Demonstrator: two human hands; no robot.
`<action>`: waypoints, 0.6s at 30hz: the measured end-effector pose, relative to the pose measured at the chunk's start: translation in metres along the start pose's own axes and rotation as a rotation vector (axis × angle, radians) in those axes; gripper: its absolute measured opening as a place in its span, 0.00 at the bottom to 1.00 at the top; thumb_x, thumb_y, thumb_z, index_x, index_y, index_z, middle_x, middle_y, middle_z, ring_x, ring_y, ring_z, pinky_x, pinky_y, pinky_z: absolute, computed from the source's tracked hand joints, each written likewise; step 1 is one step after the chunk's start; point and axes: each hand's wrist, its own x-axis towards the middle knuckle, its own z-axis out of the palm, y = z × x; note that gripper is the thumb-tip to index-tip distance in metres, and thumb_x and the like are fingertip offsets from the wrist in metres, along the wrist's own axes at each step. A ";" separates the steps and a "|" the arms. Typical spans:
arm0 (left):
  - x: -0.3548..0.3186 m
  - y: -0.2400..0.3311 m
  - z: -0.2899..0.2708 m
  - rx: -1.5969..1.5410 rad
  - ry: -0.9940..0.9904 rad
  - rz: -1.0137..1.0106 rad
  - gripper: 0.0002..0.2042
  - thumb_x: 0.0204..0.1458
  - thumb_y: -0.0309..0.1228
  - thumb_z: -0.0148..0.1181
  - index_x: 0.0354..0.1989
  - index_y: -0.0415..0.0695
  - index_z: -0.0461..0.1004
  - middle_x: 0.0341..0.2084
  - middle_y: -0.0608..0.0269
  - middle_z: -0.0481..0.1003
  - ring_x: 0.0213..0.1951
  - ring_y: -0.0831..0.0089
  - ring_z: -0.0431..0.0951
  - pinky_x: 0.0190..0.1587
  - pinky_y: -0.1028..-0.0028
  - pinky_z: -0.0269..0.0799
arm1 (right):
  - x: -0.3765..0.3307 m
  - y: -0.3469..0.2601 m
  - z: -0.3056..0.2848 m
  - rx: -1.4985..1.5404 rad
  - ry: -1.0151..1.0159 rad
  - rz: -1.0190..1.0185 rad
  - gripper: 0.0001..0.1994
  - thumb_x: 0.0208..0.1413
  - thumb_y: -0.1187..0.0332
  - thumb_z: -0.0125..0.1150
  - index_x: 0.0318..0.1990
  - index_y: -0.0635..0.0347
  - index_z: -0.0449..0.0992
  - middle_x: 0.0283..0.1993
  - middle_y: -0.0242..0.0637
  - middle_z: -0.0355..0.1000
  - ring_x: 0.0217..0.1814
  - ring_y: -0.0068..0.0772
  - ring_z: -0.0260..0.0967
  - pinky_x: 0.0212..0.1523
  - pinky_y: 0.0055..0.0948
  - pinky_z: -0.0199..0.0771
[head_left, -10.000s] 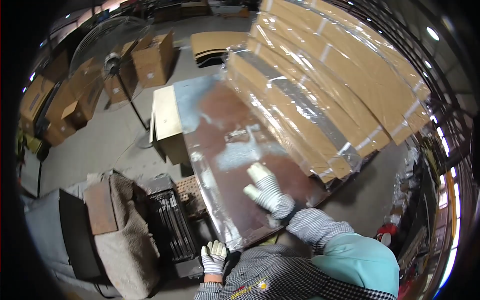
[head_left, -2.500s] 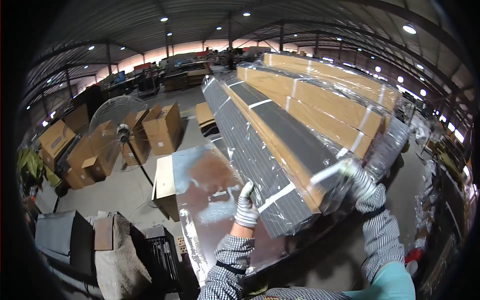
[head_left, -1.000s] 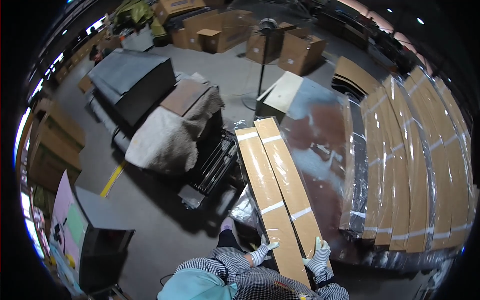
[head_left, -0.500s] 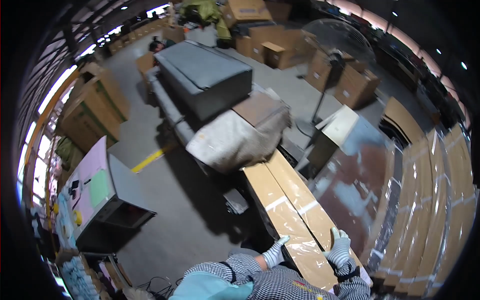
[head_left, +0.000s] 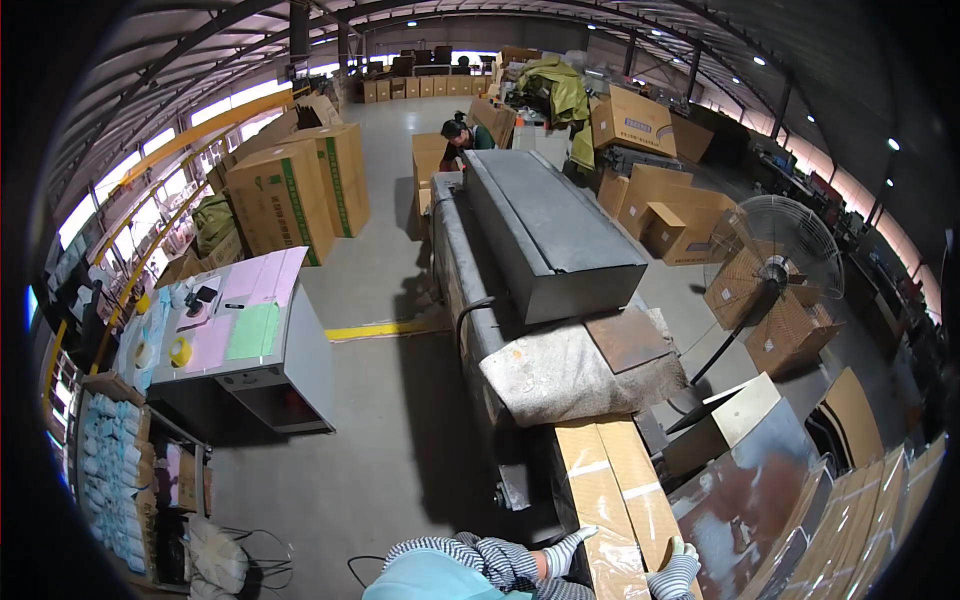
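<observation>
Two long, narrow cardboard packs (head_left: 600, 480) lie side by side at the lower right, wrapped in clear film with white bands across them. My left hand (head_left: 565, 552), in a striped knit glove, grips the left edge of the packs with its thumb on top. On the opposite edge, my right hand (head_left: 676, 572) in a matching glove holds the right pack, its fingers curled at the side. The far ends of the packs meet a worn grey cloth (head_left: 560, 375) draped over the end of a long machine.
The machine carries a long grey metal hood (head_left: 550, 220); a person (head_left: 462, 138) is at its far end. A desk (head_left: 310, 350) with coloured sheets stands left. To the right are a pedestal fan (head_left: 775, 270), a stained board (head_left: 735, 520) and upright wrapped cardboard packs (head_left: 860, 530).
My view has swung up and levelled, so the machine and packs sit further right and more of the hall shows. Both hands stay at the edges of the packs.
</observation>
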 end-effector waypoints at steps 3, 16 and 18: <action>0.006 0.015 -0.005 0.013 -0.079 0.037 0.60 0.43 0.72 0.62 0.78 0.49 0.45 0.78 0.58 0.46 0.77 0.61 0.40 0.76 0.61 0.38 | 0.012 -0.009 -0.009 0.042 -0.050 0.018 0.46 0.38 0.50 0.77 0.68 0.51 0.63 0.59 0.53 0.67 0.63 0.63 0.64 0.62 0.54 0.67; 0.006 0.041 -0.012 -0.098 -0.230 0.183 0.43 0.49 0.60 0.67 0.72 0.53 0.63 0.71 0.61 0.62 0.71 0.65 0.56 0.71 0.61 0.51 | 0.053 0.005 0.035 -0.025 -0.045 0.131 0.57 0.19 0.42 0.86 0.63 0.56 0.66 0.57 0.53 0.67 0.60 0.54 0.64 0.61 0.51 0.65; 0.003 0.047 -0.011 -0.147 -0.293 0.160 0.42 0.49 0.60 0.67 0.71 0.53 0.64 0.71 0.62 0.62 0.70 0.64 0.56 0.71 0.60 0.51 | 0.059 0.008 0.042 -0.017 -0.025 0.115 0.58 0.18 0.42 0.86 0.63 0.56 0.66 0.56 0.52 0.67 0.60 0.54 0.64 0.61 0.51 0.66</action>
